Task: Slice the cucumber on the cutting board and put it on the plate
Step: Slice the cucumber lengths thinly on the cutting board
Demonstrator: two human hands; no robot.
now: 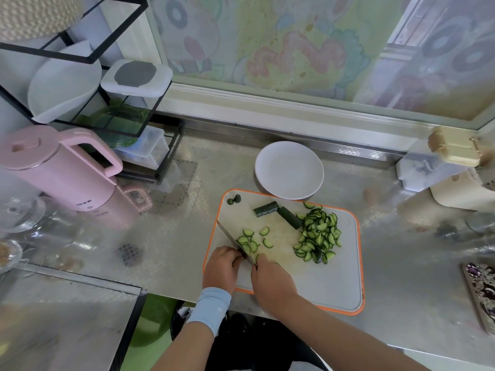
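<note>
A grey cutting board (321, 285) with an orange rim lies on the steel counter. My right hand (270, 282) grips the hidden handle of a knife (230, 236), whose blade points away to the left. My left hand (222, 269) sits just left of the blade, its fingers curled down over a cucumber piece that is mostly hidden. Fresh half-moon slices (250, 243) lie right of the blade. A bigger pile of slices (318, 236) sits at the board's right. Two uncut cucumber pieces (266, 208) (289, 217) and cut-off ends (233, 200) lie at the back. The white plate (289, 170) stands behind the board.
A pink kettle (61, 170) and a black wire rack (107, 108) with containers stand at the left. Glassware (21, 212) sits at the far left. White and cream boxes (455, 170) stand at the right, and a patterned object (482, 290) lies at the right edge.
</note>
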